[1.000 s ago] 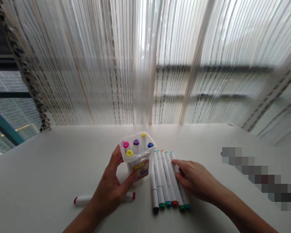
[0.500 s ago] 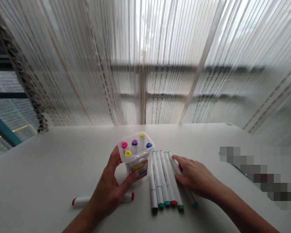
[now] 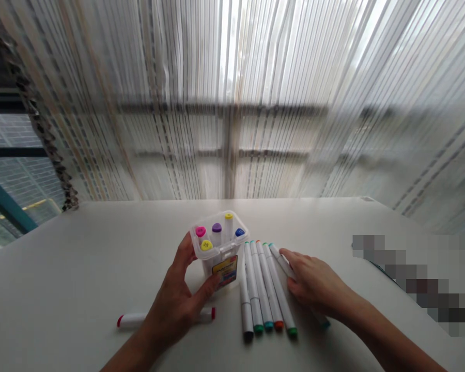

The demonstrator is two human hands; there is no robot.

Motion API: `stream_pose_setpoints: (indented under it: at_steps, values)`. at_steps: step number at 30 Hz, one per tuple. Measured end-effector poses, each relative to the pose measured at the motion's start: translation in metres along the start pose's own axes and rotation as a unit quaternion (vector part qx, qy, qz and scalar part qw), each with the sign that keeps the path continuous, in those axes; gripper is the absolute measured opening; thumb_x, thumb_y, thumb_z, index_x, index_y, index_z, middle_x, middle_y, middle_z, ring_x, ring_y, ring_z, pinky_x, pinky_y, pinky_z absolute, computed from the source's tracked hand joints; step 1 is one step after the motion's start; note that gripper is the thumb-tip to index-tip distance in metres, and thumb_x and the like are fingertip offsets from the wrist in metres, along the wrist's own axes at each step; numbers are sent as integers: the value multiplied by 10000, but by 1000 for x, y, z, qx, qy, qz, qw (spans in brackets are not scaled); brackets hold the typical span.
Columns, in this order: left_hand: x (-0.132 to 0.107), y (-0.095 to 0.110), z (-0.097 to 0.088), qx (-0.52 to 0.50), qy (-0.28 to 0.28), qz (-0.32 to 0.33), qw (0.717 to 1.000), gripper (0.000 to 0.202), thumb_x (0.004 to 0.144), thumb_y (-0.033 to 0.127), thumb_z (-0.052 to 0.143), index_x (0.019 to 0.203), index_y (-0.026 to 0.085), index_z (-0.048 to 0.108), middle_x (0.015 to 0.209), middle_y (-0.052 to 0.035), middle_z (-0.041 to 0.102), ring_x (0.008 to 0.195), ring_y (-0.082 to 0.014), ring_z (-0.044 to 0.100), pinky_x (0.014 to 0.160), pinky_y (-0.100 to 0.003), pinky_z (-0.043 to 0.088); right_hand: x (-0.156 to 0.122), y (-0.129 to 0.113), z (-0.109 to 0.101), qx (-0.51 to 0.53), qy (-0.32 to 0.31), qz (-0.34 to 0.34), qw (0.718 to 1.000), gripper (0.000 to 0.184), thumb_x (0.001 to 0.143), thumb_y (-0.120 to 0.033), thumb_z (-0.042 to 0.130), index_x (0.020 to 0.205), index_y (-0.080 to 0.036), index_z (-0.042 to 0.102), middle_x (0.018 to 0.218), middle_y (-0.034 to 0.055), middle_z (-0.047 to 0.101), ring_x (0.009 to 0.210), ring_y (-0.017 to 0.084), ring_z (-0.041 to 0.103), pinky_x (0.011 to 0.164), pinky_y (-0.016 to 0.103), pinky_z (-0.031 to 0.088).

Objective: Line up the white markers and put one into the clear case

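My left hand is wrapped round a clear plastic box, thumb on its yellow label. Inside the box stand several markers with pink, yellow, purple and blue caps. With my right hand I grip a white marker with teal ends; its middle is hidden under the fingers. Just left of it, several white markers lie side by side, their ends black, green, blue and orange. A marker with red ends lies crosswise on the table, partly behind my left wrist.
The white table reaches back to a striped sheer curtain. A window shows at the left. Something on the right side of the table is blurred out by pixel blocks.
My right hand has shifted slightly right, and the teal-ended marker has swung away from the row at its near end. The box in my left hand has barely moved.
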State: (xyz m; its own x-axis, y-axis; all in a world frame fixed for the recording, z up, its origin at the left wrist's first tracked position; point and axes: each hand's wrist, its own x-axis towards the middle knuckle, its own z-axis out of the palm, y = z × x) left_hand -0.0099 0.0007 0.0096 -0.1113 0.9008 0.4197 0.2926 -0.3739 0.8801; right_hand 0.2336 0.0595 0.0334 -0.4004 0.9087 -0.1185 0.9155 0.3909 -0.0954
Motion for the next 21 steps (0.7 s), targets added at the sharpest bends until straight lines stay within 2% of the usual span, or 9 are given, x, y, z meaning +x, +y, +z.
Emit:
stream_pose_setpoints:
  at_steps: [4, 6, 8, 11, 13, 17, 19, 21]
  values:
    - [0, -4, -2, 10, -12, 4, 1000, 661, 804, 344, 622, 1364, 315, 273, 1353, -55, 454, 1207, -250, 469, 1031, -422, 372, 2, 1, -1, -10, 6, 28, 1000, 271, 774, -82, 428, 1022, -112, 532, 884, 129, 633, 832, 273, 595, 661, 313, 370]
    - [0, -6, -3, 14, -16, 11, 1000, 665, 806, 346, 619, 1369, 308, 266, 1361, -61, 449, 1208, -254, 469, 1027, -428, 377, 4, 3, 0, 14, 53, 44, 998, 123, 830, -137, 411, 863, -145, 529, 733, 87, 601, 695, 237, 567, 579, 292, 312]
    - [1, -8, -3, 16, -15, 13, 1000, 659, 811, 344, 611, 1370, 299, 266, 1377, -69, 435, 1219, -262, 459, 1022, -439, 381, 5, 5, -1, 99, 138, 27, 985, 230, 890, -275, 385, 697, -177, 462, 600, 32, 507, 569, 183, 483, 530, 275, 273]
    - [1, -10, -3, 21, -18, 18, 999, 670, 816, 334, 598, 1382, 275, 245, 1388, -89, 426, 1225, -268, 455, 1021, -452, 383, 2, 5, -15, 281, 235, -40, 930, 441, 887, -504, 381, 578, -189, 390, 520, -21, 340, 479, 129, 346, 472, 253, 258]
    - [2, -12, -3, 25, -23, 29, 999, 680, 820, 327, 590, 1394, 256, 232, 1390, -104, 426, 1232, -271, 450, 1027, -450, 378, -2, -1, -37, 376, 258, -91, 885, 476, 851, -563, 455, 573, -176, 439, 527, -24, 332, 477, 116, 340, 450, 241, 276]
    - [3, -15, -1, 28, -8, 43, 999, 703, 803, 322, 596, 1401, 209, 244, 1349, -136, 467, 1224, -291, 460, 1026, -458, 378, -7, -29, -101, 472, 280, -206, 810, 395, 829, -491, 588, 637, -147, 551, 519, -18, 427, 438, 89, 370, 388, 210, 300]
    - [3, -16, 0, 21, -5, 52, 998, 708, 795, 316, 597, 1399, 200, 246, 1326, -138, 491, 1190, -287, 491, 1015, -458, 390, -1, -49, -130, 478, 291, -265, 785, 317, 797, -430, 653, 685, -144, 577, 538, -12, 487, 448, 97, 448, 386, 203, 355]
    - [4, -17, 1, 12, -11, 60, 998, 706, 793, 303, 592, 1397, 202, 240, 1326, -132, 492, 1175, -273, 503, 1011, -452, 394, 11, -70, -148, 482, 286, -298, 773, 292, 746, -395, 706, 702, -139, 573, 550, -6, 530, 458, 109, 506, 392, 203, 397]
